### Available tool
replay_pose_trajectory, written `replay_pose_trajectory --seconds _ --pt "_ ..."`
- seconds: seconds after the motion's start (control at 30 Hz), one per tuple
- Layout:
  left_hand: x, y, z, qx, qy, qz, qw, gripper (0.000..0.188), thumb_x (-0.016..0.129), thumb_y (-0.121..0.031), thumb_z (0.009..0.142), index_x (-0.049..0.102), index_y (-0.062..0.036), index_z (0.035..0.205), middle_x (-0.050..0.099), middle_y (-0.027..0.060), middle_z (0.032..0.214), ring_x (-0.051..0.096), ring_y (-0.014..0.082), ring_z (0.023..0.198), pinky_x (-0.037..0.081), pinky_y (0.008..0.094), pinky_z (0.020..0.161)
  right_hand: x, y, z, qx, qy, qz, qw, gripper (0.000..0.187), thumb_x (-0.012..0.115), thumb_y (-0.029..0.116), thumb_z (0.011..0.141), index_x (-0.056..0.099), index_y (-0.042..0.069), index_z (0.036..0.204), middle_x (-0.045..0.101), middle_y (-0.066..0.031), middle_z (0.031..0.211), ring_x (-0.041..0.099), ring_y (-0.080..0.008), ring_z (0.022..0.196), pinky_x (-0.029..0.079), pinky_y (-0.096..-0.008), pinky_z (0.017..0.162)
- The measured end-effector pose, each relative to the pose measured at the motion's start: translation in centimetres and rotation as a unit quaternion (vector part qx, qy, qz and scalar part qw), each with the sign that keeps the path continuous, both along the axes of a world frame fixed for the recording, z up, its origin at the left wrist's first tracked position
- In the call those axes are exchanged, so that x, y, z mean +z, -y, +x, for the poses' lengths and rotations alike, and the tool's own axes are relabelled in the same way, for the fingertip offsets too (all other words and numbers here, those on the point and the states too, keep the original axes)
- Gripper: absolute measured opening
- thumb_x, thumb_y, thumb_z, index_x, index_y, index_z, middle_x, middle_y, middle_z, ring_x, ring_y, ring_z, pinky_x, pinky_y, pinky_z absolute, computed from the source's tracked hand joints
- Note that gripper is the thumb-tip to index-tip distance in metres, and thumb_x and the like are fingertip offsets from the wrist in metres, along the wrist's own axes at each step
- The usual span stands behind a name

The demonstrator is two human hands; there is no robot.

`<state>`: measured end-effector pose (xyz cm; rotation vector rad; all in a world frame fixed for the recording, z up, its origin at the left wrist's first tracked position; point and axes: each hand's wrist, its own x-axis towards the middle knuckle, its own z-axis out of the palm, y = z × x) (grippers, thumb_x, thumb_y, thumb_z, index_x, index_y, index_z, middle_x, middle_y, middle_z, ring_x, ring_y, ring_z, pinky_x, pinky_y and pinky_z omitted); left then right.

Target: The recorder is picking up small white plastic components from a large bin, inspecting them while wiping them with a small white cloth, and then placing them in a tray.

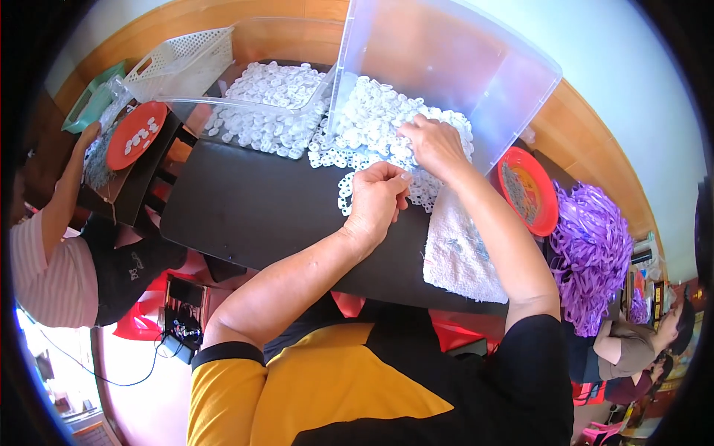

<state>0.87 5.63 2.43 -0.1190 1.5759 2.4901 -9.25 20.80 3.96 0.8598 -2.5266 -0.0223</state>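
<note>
My left hand (378,199) is closed above the dark table, thumb pressed against curled fingers; whatever it holds is hidden or too small to name. My right hand (435,145) reaches over a heap of small white plastic pieces with holes (372,119), its fingers bent down and drawn together at the heap. I cannot make out what lies between them. The heap spills from a large clear plastic bin (513,78) tipped on its side. More loose white pieces (346,192) lie on the table just beyond my left hand.
A second clear bin (230,104) with white pieces stands left. A white towel (461,249) lies under my right forearm. At right are a red basin (547,197) and purple ribbon strands (591,245). Another person's arm (63,186) works near a red plate (123,152) at far left.
</note>
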Motion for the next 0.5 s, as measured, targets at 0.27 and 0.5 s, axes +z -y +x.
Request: replay_pose_trajectory --seconds 0.27,0.5 --pt "0.3 0.2 0.0 0.007 0.008 0.022 1.0 0.009 0.062 -0.008 0.086 0.06 -0.0013 0.081 0.055 0.0021 0.063 0.049 0.0085 0.047 0.034 0.0227 0.036 -0.2 -0.5 0.5 -0.03 0.043 -0.107 0.993 0.01 0.062 0.006 0.076 0.064 0.011 0.085 0.065 -0.0085 0.083 0.065 -0.0291 0.075 0.05 -0.0404 0.064" --pt "0.6 0.4 0.2 0.0 0.017 0.016 1.0 0.008 0.063 -0.008 0.086 0.062 -0.0002 0.084 0.058 0.0049 0.068 0.054 0.0126 0.053 0.036 0.0234 0.041 1.6 -3.6 6.7 -0.07 0.264 -0.45 0.85 0.011 0.067 0.004 0.078 0.067 0.002 0.089 0.065 -0.0036 0.072 0.057 -0.0097 0.066 0.045 -0.0257 0.064"
